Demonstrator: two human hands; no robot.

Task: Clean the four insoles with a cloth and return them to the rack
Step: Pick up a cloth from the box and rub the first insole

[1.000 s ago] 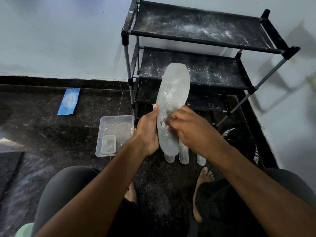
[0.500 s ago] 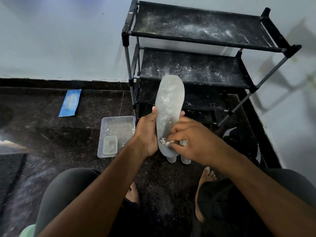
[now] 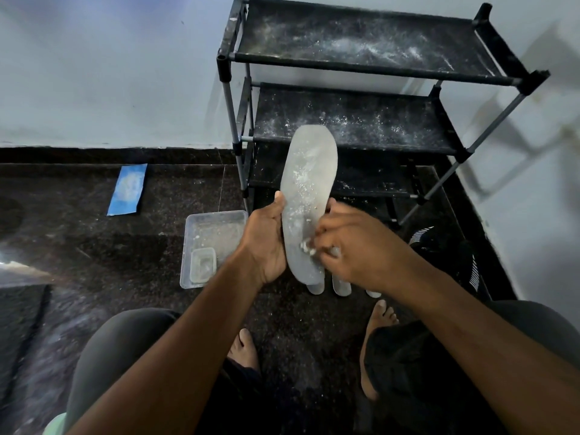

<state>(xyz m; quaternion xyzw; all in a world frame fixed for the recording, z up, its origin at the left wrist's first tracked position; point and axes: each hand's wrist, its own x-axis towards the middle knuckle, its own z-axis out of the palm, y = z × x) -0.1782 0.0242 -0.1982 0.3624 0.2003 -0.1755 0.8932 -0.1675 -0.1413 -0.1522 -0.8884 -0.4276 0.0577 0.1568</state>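
— What have we got in our hands?

— Our left hand [image 3: 263, 243] grips a pale insole [image 3: 309, 196] by its left edge, thumb curled over the front, holding it nearly upright in front of the rack [image 3: 354, 98]. The insole is speckled with white powder.

— And the other one?

— Our right hand [image 3: 351, 246] has its fingers curled round a small white cloth [image 3: 309, 246], pressing it against the lower part of the insole.

— Where are the remaining insoles?

— The ends of three more insoles [image 3: 342, 285] show on the floor [image 3: 94, 246] just below our hands, in front of the rack's bottom shelf; the rest of them is hidden.

— Anything else nearby?

— A clear plastic tray [image 3: 216, 227] sits on the floor left of the rack, with a smaller container [image 3: 202, 265] inside it. A blue packet [image 3: 128, 189] lies farther left, near the wall. The rack's black shelves are dusted white.
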